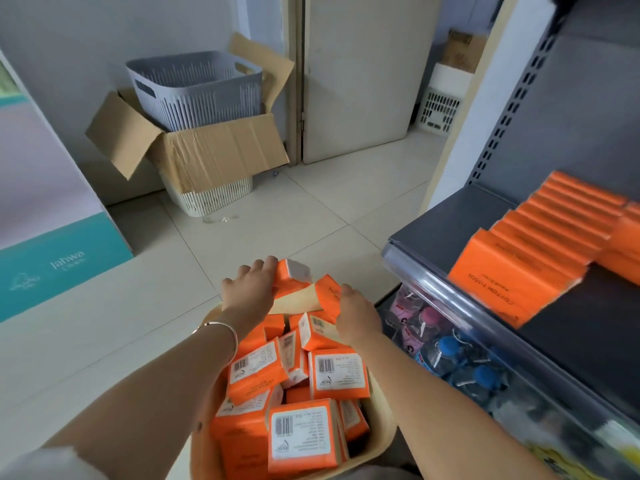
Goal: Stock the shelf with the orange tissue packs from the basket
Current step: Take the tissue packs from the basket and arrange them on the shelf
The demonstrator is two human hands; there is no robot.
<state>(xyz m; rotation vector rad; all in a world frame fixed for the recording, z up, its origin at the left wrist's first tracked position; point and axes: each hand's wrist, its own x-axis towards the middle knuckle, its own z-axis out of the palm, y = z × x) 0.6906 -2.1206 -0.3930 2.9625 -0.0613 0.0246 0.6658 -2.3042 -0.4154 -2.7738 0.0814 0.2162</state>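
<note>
A tan basket [382, 441] sits low in the middle of the view, heaped with orange tissue packs [337, 374] lying at all angles. At the far end of the basket the left hand [250, 287] grips one pack [291, 276], fingers curled over its top. Just right of it the right hand [355, 311] closes on a second pack [328, 291] by its edge. To the right of the basket stands the grey shelf [446, 230], where a row of the same orange packs [533, 251] lies stacked. Bottles [464, 358] fill the level below.
</note>
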